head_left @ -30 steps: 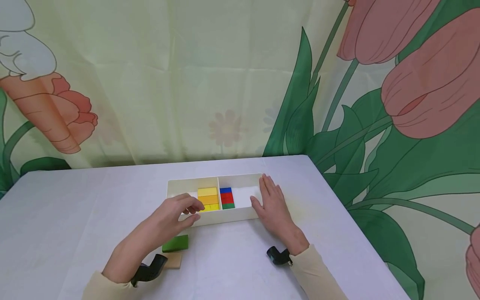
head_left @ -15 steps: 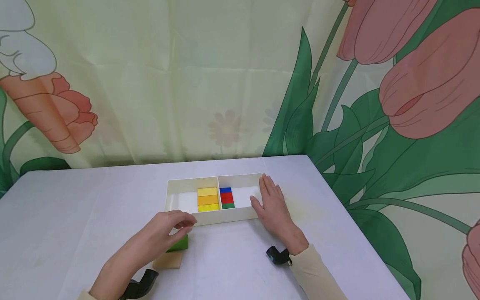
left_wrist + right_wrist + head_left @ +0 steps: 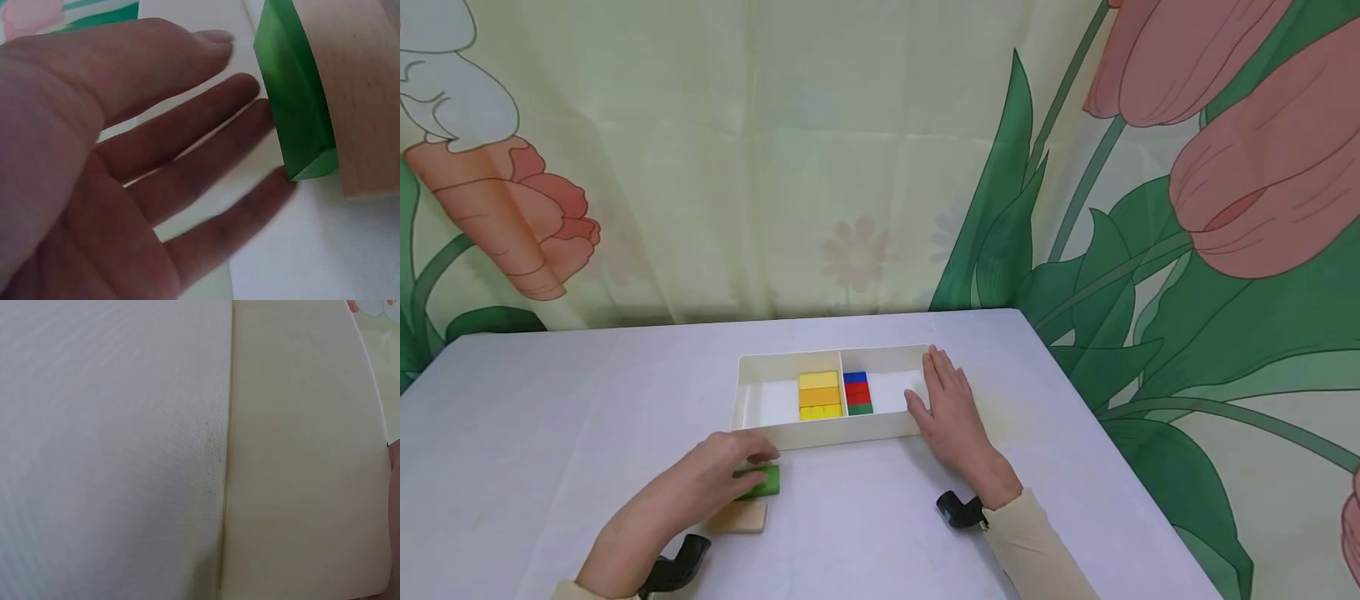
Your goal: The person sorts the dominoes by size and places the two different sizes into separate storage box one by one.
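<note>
My left hand (image 3: 718, 471) hovers at a green block (image 3: 766, 482) lying before the box's front left corner. In the left wrist view its fingers (image 3: 206, 169) are loosely extended, the tips beside or touching the green block (image 3: 290, 94); contact is hard to tell. A bare wooden block (image 3: 743, 518) lies just nearer to me. My right hand (image 3: 955, 421) rests straight-fingered against the right end of a white divided box (image 3: 850, 432). Yellow and orange-yellow blocks (image 3: 820, 396) line the divider's left side; blue, red (image 3: 857, 393) and green blocks line its right.
A white cloth (image 3: 587, 400) covers the table around the box. Behind the far edge hangs a printed curtain (image 3: 737, 167) with tulips and a carrot. A black wrist camera (image 3: 679, 567) sits on the left wrist, close to the wooden block.
From over the box's left compartment, my left hand has drawn back toward me and down to the green block. My right hand stays at the box's end. The head view has shifted slightly.
</note>
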The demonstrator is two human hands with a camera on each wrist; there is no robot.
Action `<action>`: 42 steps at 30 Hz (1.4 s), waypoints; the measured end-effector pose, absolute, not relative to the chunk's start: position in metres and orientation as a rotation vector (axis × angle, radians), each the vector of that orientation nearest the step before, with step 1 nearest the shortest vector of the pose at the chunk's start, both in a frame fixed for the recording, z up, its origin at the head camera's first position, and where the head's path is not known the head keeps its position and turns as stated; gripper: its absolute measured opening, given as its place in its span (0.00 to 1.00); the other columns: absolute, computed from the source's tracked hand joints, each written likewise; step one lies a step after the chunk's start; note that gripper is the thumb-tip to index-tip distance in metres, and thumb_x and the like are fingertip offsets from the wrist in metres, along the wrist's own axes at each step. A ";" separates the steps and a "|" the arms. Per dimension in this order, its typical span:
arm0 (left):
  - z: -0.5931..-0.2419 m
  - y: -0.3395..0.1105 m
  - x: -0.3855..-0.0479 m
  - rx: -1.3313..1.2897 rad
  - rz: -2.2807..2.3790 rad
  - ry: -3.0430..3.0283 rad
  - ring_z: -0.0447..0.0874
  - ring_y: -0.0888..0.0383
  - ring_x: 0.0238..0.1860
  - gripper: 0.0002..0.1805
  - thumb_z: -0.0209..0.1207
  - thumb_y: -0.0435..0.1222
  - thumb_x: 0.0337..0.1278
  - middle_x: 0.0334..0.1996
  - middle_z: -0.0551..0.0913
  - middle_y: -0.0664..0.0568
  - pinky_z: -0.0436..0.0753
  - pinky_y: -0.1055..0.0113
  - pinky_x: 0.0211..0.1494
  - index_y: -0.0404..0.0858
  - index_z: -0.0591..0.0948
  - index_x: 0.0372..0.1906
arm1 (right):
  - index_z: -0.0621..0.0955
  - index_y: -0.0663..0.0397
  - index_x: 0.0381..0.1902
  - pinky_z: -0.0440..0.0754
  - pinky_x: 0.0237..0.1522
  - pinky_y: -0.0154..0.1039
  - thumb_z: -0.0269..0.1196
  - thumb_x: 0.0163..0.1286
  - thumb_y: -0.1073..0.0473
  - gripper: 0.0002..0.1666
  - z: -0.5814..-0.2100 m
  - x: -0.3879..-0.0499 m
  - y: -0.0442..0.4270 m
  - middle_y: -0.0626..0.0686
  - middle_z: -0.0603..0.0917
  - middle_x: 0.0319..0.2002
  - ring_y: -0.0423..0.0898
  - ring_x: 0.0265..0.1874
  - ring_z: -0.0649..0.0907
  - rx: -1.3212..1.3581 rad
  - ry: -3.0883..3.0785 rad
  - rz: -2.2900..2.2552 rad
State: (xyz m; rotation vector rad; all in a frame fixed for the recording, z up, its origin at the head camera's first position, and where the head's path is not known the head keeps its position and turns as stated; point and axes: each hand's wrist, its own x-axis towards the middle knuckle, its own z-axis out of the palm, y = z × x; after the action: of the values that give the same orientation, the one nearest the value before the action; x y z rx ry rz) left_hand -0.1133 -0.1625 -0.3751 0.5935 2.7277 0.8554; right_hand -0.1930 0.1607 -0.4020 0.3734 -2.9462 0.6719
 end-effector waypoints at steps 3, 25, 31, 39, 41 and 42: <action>-0.377 -0.157 -0.115 0.454 0.807 2.716 0.81 0.59 0.40 0.13 0.69 0.26 0.50 0.40 0.87 0.55 0.85 0.65 0.44 0.40 0.86 0.42 | 0.52 0.63 0.78 0.45 0.79 0.58 0.50 0.76 0.43 0.44 -0.402 -0.194 0.161 0.57 0.50 0.80 0.55 0.80 0.48 0.378 -2.945 0.678; -0.379 -0.141 -0.110 0.365 0.674 2.766 0.79 0.59 0.42 0.15 0.72 0.28 0.47 0.45 0.84 0.53 0.85 0.59 0.49 0.42 0.85 0.42 | 0.52 0.62 0.78 0.45 0.79 0.59 0.50 0.76 0.43 0.44 -0.400 -0.192 0.160 0.57 0.50 0.80 0.56 0.80 0.49 0.375 -2.943 0.662; -0.378 -0.139 -0.110 0.338 0.691 2.733 0.79 0.60 0.42 0.16 0.73 0.30 0.46 0.46 0.83 0.53 0.85 0.61 0.49 0.42 0.85 0.44 | 0.53 0.62 0.77 0.45 0.79 0.60 0.51 0.76 0.43 0.44 -0.398 -0.190 0.161 0.57 0.51 0.80 0.56 0.80 0.49 0.379 -2.939 0.649; -0.380 -0.138 -0.109 0.364 0.692 2.735 0.79 0.61 0.42 0.17 0.75 0.32 0.44 0.45 0.83 0.55 0.85 0.61 0.51 0.43 0.86 0.44 | 0.53 0.63 0.77 0.45 0.78 0.60 0.50 0.76 0.43 0.43 -0.399 -0.190 0.161 0.58 0.51 0.80 0.56 0.80 0.50 0.386 -2.946 0.615; -0.380 -0.136 -0.109 0.386 0.681 2.753 0.79 0.61 0.42 0.17 0.75 0.32 0.44 0.45 0.83 0.54 0.85 0.61 0.51 0.43 0.85 0.43 | 0.54 0.63 0.77 0.45 0.78 0.61 0.50 0.76 0.42 0.43 -0.399 -0.190 0.161 0.58 0.51 0.80 0.56 0.80 0.50 0.388 -2.942 0.604; -0.381 -0.136 -0.109 0.410 0.673 2.766 0.79 0.60 0.42 0.17 0.75 0.32 0.44 0.44 0.83 0.54 0.85 0.61 0.50 0.42 0.85 0.43 | 0.53 0.63 0.77 0.45 0.78 0.61 0.50 0.76 0.42 0.43 -0.400 -0.190 0.161 0.58 0.51 0.80 0.57 0.80 0.50 0.388 -2.942 0.598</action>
State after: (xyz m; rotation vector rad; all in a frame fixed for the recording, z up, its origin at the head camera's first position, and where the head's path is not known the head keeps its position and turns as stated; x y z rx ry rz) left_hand -0.1086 -0.1360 -0.3806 0.4097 2.7660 0.6733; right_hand -0.1903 0.1611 -0.3996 0.3878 -2.9421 0.5985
